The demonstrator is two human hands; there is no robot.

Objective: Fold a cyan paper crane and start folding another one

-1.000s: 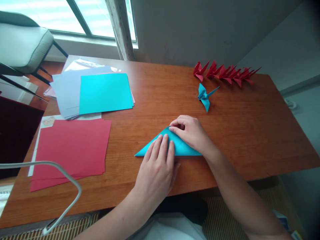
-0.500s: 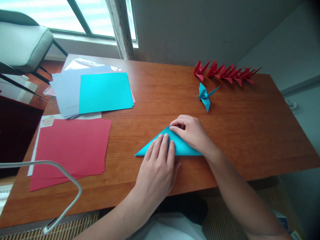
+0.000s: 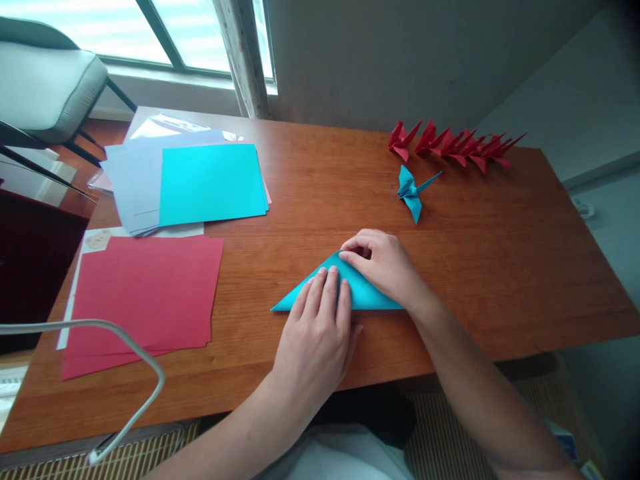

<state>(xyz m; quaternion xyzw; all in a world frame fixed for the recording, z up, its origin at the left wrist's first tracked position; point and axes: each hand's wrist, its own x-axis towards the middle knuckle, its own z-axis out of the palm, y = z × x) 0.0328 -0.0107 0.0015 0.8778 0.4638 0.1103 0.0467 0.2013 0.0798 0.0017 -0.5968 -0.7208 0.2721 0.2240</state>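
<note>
A blue sheet of paper (image 3: 367,293), folded into a triangle, lies on the wooden table with its long edge toward me. My left hand (image 3: 317,320) rests flat on its left half, fingers stretched out and pointing away from me. At the top corner, my right hand (image 3: 383,263) pinches the paper between thumb and forefinger, the other fingers curled. The right hand and wrist cover part of the triangle's right side. Beyond the hands sits a blue paper crane (image 3: 411,193), apart from them.
Several red paper cranes (image 3: 463,147) stand in a row at the far right. On the left lie blue sheets (image 3: 213,183) over pale paper (image 3: 133,180), with red sheets (image 3: 145,293) nearer me. A white cable-like arm (image 3: 135,347) curves across the front left. A chair (image 3: 50,87) stands by the window.
</note>
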